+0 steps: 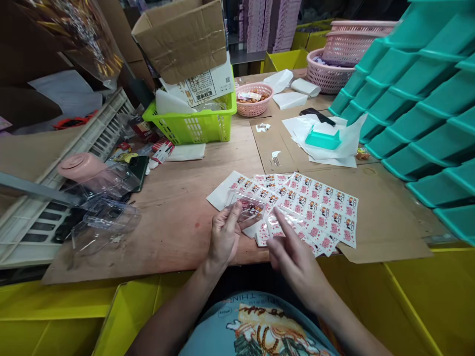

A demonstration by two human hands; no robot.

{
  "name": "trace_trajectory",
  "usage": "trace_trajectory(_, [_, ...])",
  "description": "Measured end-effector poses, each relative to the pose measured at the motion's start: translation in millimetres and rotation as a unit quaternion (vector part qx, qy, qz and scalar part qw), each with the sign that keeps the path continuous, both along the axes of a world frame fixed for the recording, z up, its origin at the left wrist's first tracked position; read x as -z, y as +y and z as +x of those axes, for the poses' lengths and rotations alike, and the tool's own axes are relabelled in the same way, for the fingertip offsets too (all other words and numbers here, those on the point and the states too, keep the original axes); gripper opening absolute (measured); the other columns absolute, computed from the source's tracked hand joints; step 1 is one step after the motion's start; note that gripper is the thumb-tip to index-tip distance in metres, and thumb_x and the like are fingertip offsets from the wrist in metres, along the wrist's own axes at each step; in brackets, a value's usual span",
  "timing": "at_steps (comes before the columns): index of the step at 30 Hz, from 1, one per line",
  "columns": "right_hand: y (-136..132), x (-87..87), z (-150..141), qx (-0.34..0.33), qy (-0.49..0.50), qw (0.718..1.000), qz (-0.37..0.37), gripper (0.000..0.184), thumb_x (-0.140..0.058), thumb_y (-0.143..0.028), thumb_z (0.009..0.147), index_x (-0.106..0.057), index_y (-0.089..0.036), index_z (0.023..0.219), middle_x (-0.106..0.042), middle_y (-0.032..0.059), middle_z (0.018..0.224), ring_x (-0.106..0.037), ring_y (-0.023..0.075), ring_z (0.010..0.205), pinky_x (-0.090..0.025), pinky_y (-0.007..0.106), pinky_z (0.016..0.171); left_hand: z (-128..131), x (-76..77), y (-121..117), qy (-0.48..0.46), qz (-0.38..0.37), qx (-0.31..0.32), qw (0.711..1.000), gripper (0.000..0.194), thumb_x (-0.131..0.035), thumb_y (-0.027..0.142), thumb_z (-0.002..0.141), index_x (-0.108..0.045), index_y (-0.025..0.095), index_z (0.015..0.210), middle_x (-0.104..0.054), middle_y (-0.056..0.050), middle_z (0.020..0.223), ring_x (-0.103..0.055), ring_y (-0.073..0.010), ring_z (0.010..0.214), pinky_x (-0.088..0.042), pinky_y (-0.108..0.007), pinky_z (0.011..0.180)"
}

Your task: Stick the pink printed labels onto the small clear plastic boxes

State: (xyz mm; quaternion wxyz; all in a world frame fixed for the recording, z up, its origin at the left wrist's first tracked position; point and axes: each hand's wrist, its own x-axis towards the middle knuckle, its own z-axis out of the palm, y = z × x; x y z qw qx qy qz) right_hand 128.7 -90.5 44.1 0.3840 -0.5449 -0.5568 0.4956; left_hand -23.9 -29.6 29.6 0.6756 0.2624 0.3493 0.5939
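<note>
My left hand (223, 236) grips a small clear plastic box (245, 209) by its near edge, thumb on top. Pink, black and orange print shows in or through the box, but I cannot tell whether it belongs to a sticker on it or to the sheets behind. My right hand (291, 252) is just right of the box, its index finger stretched out and the others loosely curled. Nothing shows in its grasp. Beneath and beyond both hands, sticker sheets (322, 205) with cartoon figures and pink lettering lie fanned out. A glossy clear patch near the right fingertip is hard to make out.
Clear plastic packs (107, 220) lie left, near a pink bottle (79, 168). A green basket (193, 126) holding a cardboard box (181, 42) stands behind. Pink baskets (328, 74) and stacked teal trays (426, 113) are right, with a teal piece (322, 139) on white paper.
</note>
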Motion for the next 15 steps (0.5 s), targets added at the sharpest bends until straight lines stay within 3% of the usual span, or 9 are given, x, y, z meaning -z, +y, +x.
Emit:
trace_trajectory(2, [-1.2, 1.3, -3.3, 0.046, -0.186, 0.965, 0.179, 0.079, -0.054, -0.046, 0.094, -0.015, -0.02, 0.157, -0.067, 0.0145, 0.099, -0.063, 0.0313, 0.09, -0.051, 0.051, 0.083, 2.0, -2.5, -1.2, 0.003, 0.005, -0.015, 1.0, 0.022, -0.069, 0.033, 0.084, -0.073, 0.014, 0.095, -0.076, -0.008, 0.103, -0.07, -0.0247, 0.102, -0.055, -0.044, 0.095])
trace_trajectory(4, [3.1, 6.5, -8.6, 0.018, -0.29, 0.904, 0.312, 0.082, -0.054, -0.046, 0.093, -0.01, -0.021, 0.158, -0.05, 0.0201, 0.141, -0.044, 0.0413, 0.13, -0.032, 0.064, 0.106, 2.8, -7.1, -3.7, 0.006, 0.006, -0.01, 1.0, 0.021, -0.071, 0.032, 0.083, -0.073, 0.015, 0.094, -0.075, -0.008, 0.104, -0.069, -0.0242, 0.103, -0.055, -0.04, 0.095])
trace_trajectory(6, [11.1, 13.0, -11.9, -0.038, -0.337, 0.862, 0.377, 0.081, -0.051, -0.045, 0.095, -0.005, -0.023, 0.158, -0.027, 0.0148, 0.159, -0.019, 0.0406, 0.146, -0.01, 0.068, 0.114, 2.4, -13.5, -8.6, -0.002, 0.007, 0.004, 1.0, 0.018, -0.071, 0.031, 0.083, -0.074, 0.017, 0.094, -0.076, -0.007, 0.105, -0.07, -0.0231, 0.102, -0.055, -0.037, 0.094])
trace_trajectory(7, [14.9, 15.3, -11.4, -0.044, -0.346, 0.855, 0.384, 0.078, -0.049, -0.044, 0.096, -0.005, -0.024, 0.158, -0.021, 0.0127, 0.161, -0.012, 0.0393, 0.148, -0.005, 0.069, 0.114, 2.1, -17.2, -12.0, -0.01, 0.011, 0.008, 1.0, 0.017, -0.071, 0.031, 0.083, -0.074, 0.018, 0.093, -0.076, -0.007, 0.104, -0.07, -0.023, 0.101, -0.055, -0.037, 0.094])
trace_trajectory(8, [17.6, 16.4, -8.9, -0.031, -0.34, 0.86, 0.379, 0.075, -0.047, -0.042, 0.097, -0.006, -0.025, 0.158, -0.017, 0.0115, 0.162, -0.008, 0.0383, 0.149, -0.003, 0.069, 0.114, 2.3, -21.0, -16.2, -0.018, 0.017, 0.011, 1.0, 0.017, -0.07, 0.031, 0.084, -0.074, 0.018, 0.093, -0.076, -0.006, 0.103, -0.071, -0.0236, 0.1, -0.055, -0.039, 0.093])
trace_trajectory(10, [17.3, 13.1, 1.9, 0.005, -0.265, 0.902, 0.341, 0.069, -0.045, -0.041, 0.099, -0.012, -0.027, 0.157, -0.015, 0.0109, 0.163, -0.009, 0.0367, 0.149, -0.011, 0.067, 0.115, 5.1, -28.3, -25.9, -0.027, 0.031, 0.045, 0.998, 0.018, -0.069, 0.034, 0.084, -0.075, 0.019, 0.093, -0.076, -0.007, 0.102, -0.071, -0.0268, 0.098, -0.056, -0.045, 0.093])
trace_trajectory(12, [8.0, 2.8, 20.0, 0.03, -0.127, 0.954, 0.27, 0.068, -0.05, -0.041, 0.097, -0.018, -0.03, 0.156, -0.027, 0.0113, 0.159, -0.024, 0.0349, 0.146, -0.025, 0.063, 0.114, 10.4, -33.8, -34.7, -0.019, 0.039, 0.13, 0.991, 0.023, -0.069, 0.038, 0.084, -0.076, 0.019, 0.094, -0.076, -0.009, 0.102, -0.071, -0.0305, 0.1, -0.055, -0.049, 0.092])
trace_trajectory(15, [-12.7, -17.5, 54.6, 0.073, 0.052, 0.978, 0.186, 0.068, -0.059, -0.04, 0.093, -0.026, -0.036, 0.152, -0.048, 0.0093, 0.144, -0.047, 0.0313, 0.131, -0.044, 0.056, 0.104, 10.3, -33.5, -33.7, 0.041, 0.072, 0.264, 0.961, 0.029, -0.073, 0.038, 0.08, -0.075, 0.018, 0.102, -0.074, -0.012, 0.107, -0.067, -0.0315, 0.108, -0.052, -0.047, 0.096])
